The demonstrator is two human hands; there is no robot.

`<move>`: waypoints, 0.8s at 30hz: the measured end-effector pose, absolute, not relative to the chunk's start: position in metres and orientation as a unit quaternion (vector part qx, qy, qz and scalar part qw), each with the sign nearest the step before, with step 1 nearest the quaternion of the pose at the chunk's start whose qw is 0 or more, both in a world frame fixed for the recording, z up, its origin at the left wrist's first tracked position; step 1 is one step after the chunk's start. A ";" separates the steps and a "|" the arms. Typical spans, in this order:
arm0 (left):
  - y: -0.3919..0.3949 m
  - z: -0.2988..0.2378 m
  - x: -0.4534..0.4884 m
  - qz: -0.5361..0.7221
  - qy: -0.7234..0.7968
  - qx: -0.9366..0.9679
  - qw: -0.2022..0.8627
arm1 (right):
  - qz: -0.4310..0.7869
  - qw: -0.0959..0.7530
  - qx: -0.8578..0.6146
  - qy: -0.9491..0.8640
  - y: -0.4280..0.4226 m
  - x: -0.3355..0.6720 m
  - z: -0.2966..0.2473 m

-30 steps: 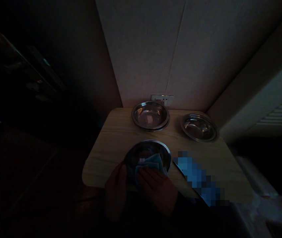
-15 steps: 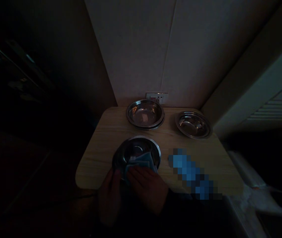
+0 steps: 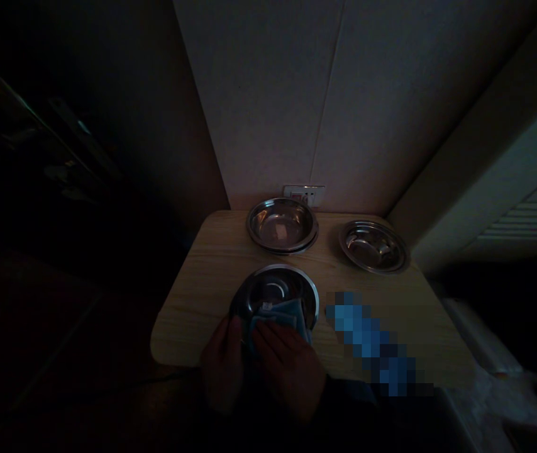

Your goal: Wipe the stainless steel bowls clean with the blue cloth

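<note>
A stainless steel bowl (image 3: 252, 290) is near the front edge of the wooden table, slightly tilted. My left hand (image 3: 222, 365) grips its near left rim, with the thumb on the inner side and the fingers partly hidden. Under my right hand (image 3: 291, 371) is a folded blue cloth (image 3: 292, 309), pressed against the inside of the bowl at the near right. The fingers of that hand lie close together over the cloth. A small pale tag shows at the cloth's far left corner.
Two or more stacked steel bowls (image 3: 282, 233) stand at the back by a wall socket (image 3: 314, 194). Another steel bowl (image 3: 373, 246) sits at the back right of the table (image 3: 188, 308). A pixelated blue object (image 3: 367, 336) lies at the right front.
The view has shifted slightly, moving the whole scene right and down. The bowl has moved a little to the right on the table, with both hands and the cloth.
</note>
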State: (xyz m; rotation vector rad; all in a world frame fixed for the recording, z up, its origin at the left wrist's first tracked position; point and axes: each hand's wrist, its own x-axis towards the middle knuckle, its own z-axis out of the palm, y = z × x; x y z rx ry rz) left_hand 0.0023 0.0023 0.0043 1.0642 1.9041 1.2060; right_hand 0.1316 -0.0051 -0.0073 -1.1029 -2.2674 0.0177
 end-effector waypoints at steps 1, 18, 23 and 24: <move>0.003 0.003 0.002 0.462 0.719 0.410 0.317 | 0.007 0.302 -0.415 -0.858 -0.005 0.133 -0.007; 0.000 0.001 -0.004 0.472 0.703 0.411 0.339 | 0.075 0.287 -0.426 -0.855 0.007 0.113 0.001; -0.002 0.001 -0.003 0.472 0.711 0.403 0.331 | 0.082 0.249 -0.407 -0.875 0.010 0.129 0.010; -0.002 0.000 -0.002 0.473 0.711 0.404 0.327 | 0.084 0.231 -0.403 -0.882 0.010 0.135 0.013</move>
